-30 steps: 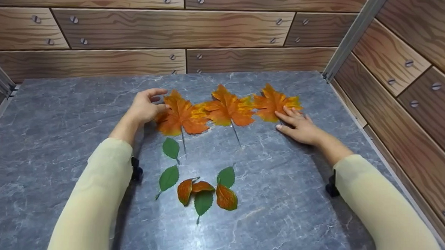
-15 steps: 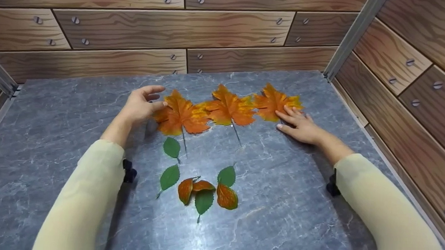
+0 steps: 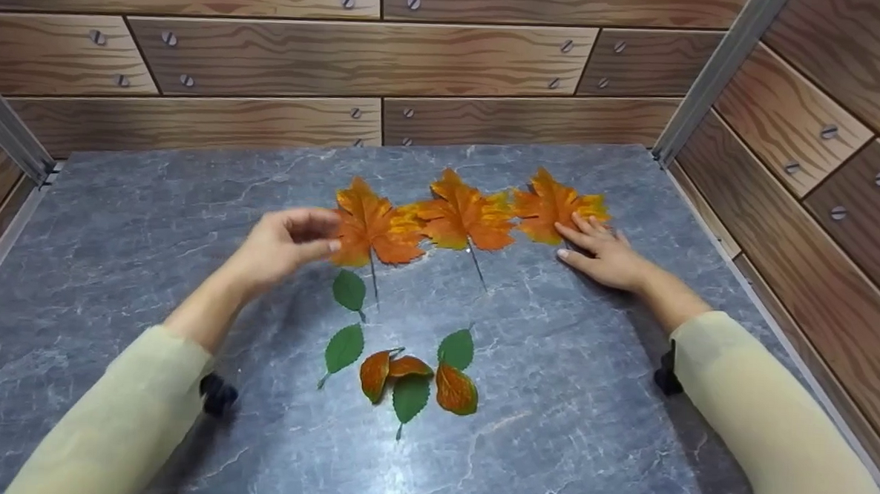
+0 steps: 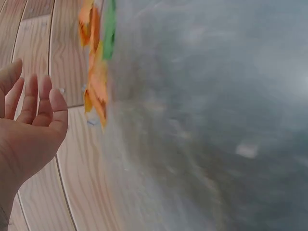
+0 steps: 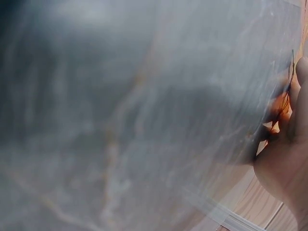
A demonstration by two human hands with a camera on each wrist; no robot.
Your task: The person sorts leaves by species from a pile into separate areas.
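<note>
Likely aligning orange leaves (image 3: 465,212). Left hand (image 3: 280,246) loose, empty; right hand (image 3: 607,257), unclenched, rests on right leaf (image 3: 544,201). Next probably needs light nudge.

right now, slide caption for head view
Left hand beside a row of three orange leaves, right hand on the rightmost.

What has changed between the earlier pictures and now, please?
The left hand has moved toward the near side, beside the leftmost maple leaf, and the left sleeve has swung outward. Whether that hand touched or released the leaf is unclear. The right hand stayed on the rightmost maple leaf; the smaller leaves kept their places.
</note>
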